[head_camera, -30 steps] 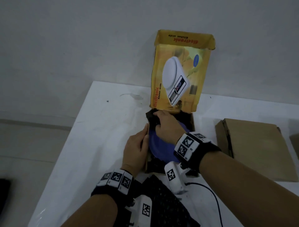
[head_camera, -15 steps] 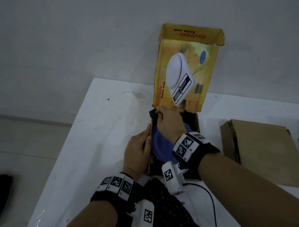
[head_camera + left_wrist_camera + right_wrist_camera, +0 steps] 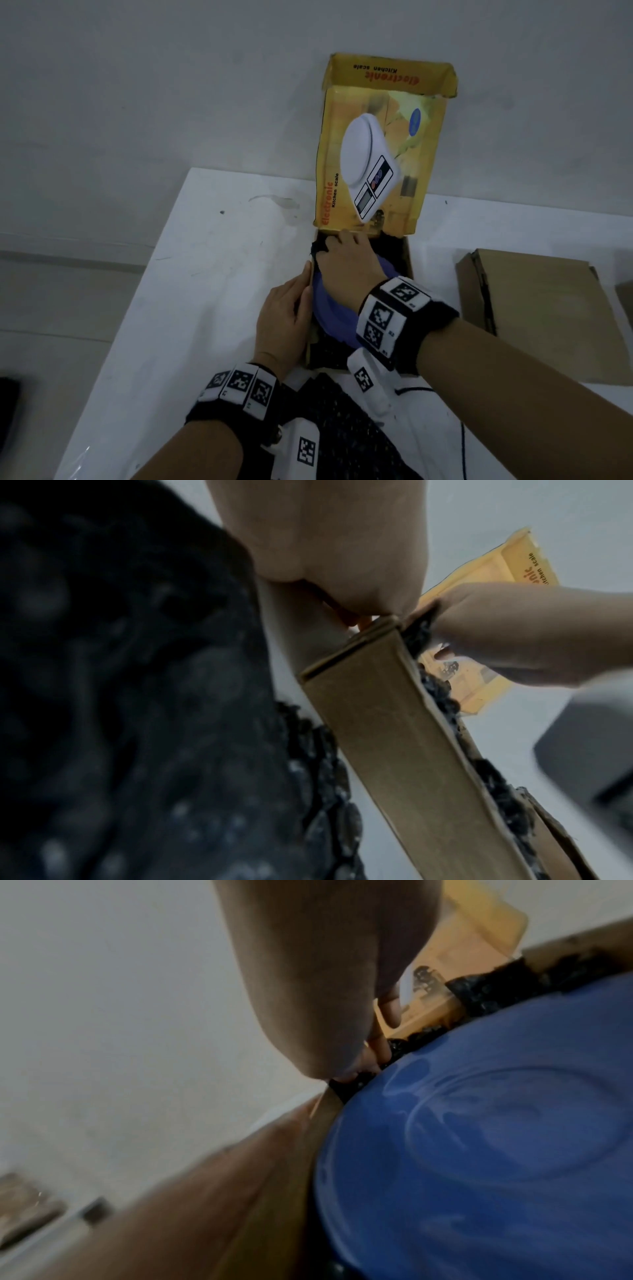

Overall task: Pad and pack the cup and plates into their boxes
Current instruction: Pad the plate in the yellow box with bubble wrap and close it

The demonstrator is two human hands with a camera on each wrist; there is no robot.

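Observation:
A yellow kitchen-scale box (image 3: pixel 409 260) lies on the white table with its lid (image 3: pixel 376 154) standing upright. Inside, a blue plate (image 3: pixel 332 308) (image 3: pixel 496 1150) lies on black padding (image 3: pixel 325 349) (image 3: pixel 496 988). My left hand (image 3: pixel 284 315) (image 3: pixel 335 547) rests with straight fingers against the outside of the box's left wall (image 3: pixel 394 737). My right hand (image 3: pixel 346 260) (image 3: pixel 514 631) reaches over the plate into the far left corner. There its fingers pinch the padding's edge (image 3: pixel 421 626). No cup is in view.
A loose sheet of black padding (image 3: pixel 342 428) (image 3: pixel 137 696) lies on the table near me, under my wrists. A shut brown cardboard box (image 3: pixel 534 308) sits to the right. The table's left edge (image 3: pixel 137 308) runs close beside my left hand.
My right hand's fingers have crept a little farther into the far left corner, up to the foot of the lid. My left hand stays on the box's wall.

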